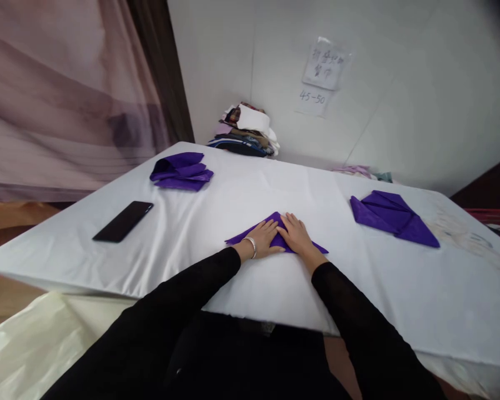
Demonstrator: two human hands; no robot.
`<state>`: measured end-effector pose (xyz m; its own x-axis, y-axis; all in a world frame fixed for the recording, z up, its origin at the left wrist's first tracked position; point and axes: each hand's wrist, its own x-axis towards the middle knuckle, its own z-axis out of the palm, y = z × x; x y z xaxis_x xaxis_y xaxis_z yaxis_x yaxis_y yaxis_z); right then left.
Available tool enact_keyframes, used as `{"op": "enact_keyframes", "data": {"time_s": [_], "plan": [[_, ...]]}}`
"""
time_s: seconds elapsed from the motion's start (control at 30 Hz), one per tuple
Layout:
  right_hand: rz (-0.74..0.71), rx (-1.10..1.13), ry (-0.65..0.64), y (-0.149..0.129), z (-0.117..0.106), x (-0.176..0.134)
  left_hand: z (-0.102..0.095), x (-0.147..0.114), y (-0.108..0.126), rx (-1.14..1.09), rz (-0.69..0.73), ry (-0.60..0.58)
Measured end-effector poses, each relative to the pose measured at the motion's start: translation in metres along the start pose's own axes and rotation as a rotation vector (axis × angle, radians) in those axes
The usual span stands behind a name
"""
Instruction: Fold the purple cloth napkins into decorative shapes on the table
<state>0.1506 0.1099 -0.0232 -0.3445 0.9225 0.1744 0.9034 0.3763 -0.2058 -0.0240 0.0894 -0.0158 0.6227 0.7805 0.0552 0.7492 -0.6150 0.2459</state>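
A purple cloth napkin (277, 218), folded into a triangle with its peak pointing away from me, lies at the middle of the white-covered table. My left hand (263, 238) rests flat on its left half, fingers stretched out, a bracelet at the wrist. On the right half, my right hand (295, 233) lies flat with its fingers extended. The hands are close together near the napkin's centre and hide much of it. Its two side corners show beyond them.
A loosely folded purple cloth (182, 172) and a black phone (124, 221) lie on the left of the white tablecloth (183, 233). To the right sits another folded purple napkin (391, 214). A stack of clothes (248, 130) stands against the back wall.
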Motion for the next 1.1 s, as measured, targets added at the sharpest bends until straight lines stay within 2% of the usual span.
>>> {"op": "enact_keyframes", "data": {"time_s": [0.07,0.17,0.3,0.4,0.6,0.9,1.1], "plan": [[-0.003,0.010,0.011,0.000,0.001,-0.001,-0.003,-0.013,0.002,0.015,-0.015,0.048],[-0.022,0.044,0.045,0.002,0.004,-0.001,-0.008,-0.047,-0.004,0.000,-0.093,0.167],[-0.028,0.107,0.102,0.009,0.010,0.001,-0.016,-0.095,-0.028,-0.090,-0.299,0.343],[-0.021,0.152,0.134,0.013,0.013,0.002,-0.020,-0.114,-0.045,-0.175,-0.427,0.403],[-0.016,0.175,0.155,0.013,0.012,0.001,-0.018,-0.113,-0.055,-0.268,-0.444,0.396],[-0.015,0.184,0.180,0.013,0.012,0.002,-0.015,-0.113,-0.070,-0.251,-0.330,0.356],[0.012,0.173,0.172,0.009,0.010,0.002,-0.019,-0.117,-0.075,-0.226,-0.319,0.341]]}}
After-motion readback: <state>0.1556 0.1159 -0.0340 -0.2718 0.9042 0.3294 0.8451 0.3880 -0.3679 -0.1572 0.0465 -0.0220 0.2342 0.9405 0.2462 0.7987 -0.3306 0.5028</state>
